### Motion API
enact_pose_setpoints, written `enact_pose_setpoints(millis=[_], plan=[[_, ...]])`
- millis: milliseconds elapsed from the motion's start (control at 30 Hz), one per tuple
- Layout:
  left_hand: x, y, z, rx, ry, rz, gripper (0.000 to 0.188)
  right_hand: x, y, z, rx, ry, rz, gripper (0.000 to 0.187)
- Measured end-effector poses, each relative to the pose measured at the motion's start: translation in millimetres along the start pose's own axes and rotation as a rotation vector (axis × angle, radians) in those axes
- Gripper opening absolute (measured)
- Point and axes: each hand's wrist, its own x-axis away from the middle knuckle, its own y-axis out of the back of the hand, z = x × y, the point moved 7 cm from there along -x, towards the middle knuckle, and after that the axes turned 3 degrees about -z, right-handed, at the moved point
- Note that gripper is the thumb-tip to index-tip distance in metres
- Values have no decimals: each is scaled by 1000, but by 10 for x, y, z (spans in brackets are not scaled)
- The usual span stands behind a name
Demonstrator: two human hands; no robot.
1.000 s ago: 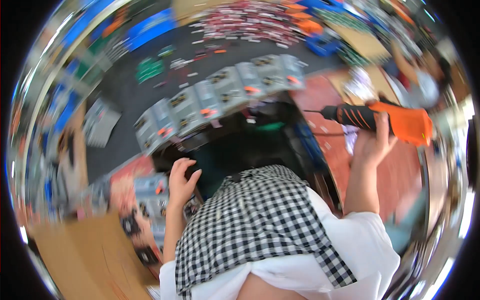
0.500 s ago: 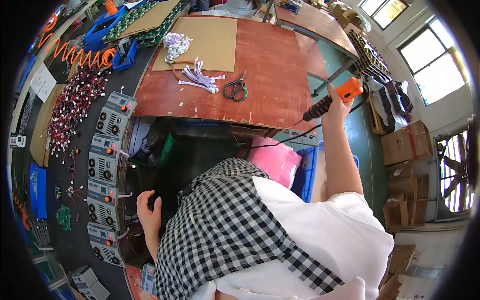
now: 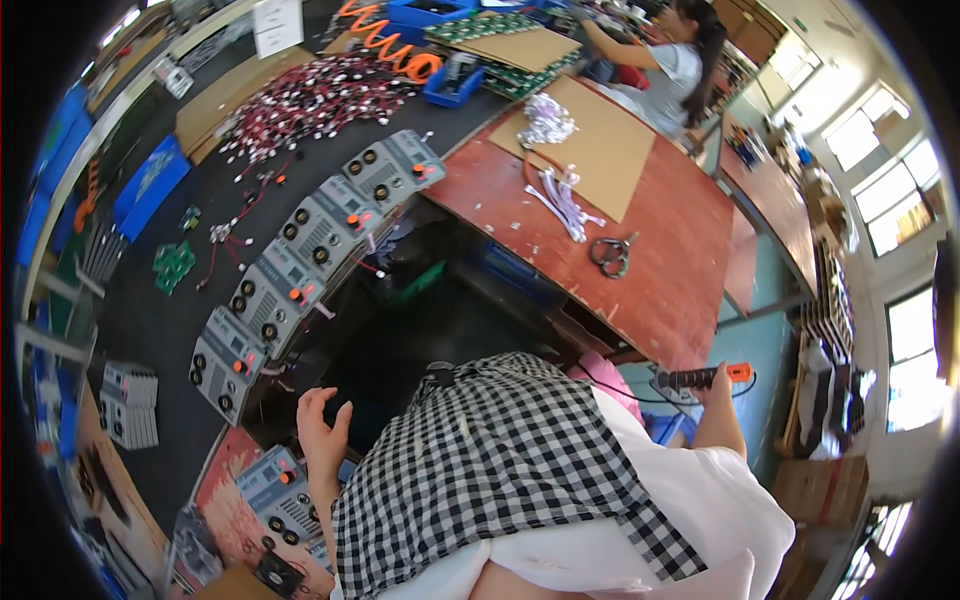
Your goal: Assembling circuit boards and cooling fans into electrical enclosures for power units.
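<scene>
So the right hand (image 3: 716, 388) is wrapped around an orange and black handheld power driver (image 3: 690, 379), held way out to the right, just past the near corner of the red-brown wooden bench (image 3: 665, 290), with its dark barrel pointing left. Can't make out the bit at this size, tbh. The left hand (image 3: 322, 432) is empty, fingers loosely curled and thumb well apart, hanging near the closest of four grey box-shaped units with black round sockets and orange-red knobs (image 3: 290, 275), lined up along the edge of the dark-topped bench (image 3: 145, 315). Another grey box unit with the same sort of knob (image 3: 272, 487) sits near left. My read: this is a tool-handling step, not a driving one, since the driver is well apart from every unit and nothing is being steadied. If it's for those boxes, the next move calls for bringing it left across the checked apron (image 3: 500, 450), while the free hand braces a unit. Black-handled scissors (image 3: 612, 256) lie farther off on the red-brown bench, with neither hand near them.
</scene>
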Motion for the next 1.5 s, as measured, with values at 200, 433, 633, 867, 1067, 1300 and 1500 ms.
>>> enact_pose_setpoints(millis=[200, 433, 633, 867, 1067, 1300, 1500], plan=[[189, 221, 32, -88, 80, -106, 31, -384, -911, -82, 1472, 390, 482, 26], [356, 689, -47, -238, 179, -237, 36, 2684, -3654, -751, 1341, 852, 1302, 28], [652, 830, 21, -403, 406, -441, 41, 4786, -4312, -2104, 1320, 850, 2349, 27], [1735, 595, -117, -551, 1081, -736, 74, 5635, -3992, -3053, 1908, -199, 2671, 51], [2474, -18, -254, -590, 1678, -737, 93, 5838, -3214, -3776, 2357, -557, 2569, 64], [2656, -37, -51, -697, 1770, -770, 65, 6139, -2746, -4444, 1974, -813, 2250, 57], [2934, 14, -81, -861, 1509, -1046, 60, 6877, -2694, -4084, 1420, -583, 2276, 27]])
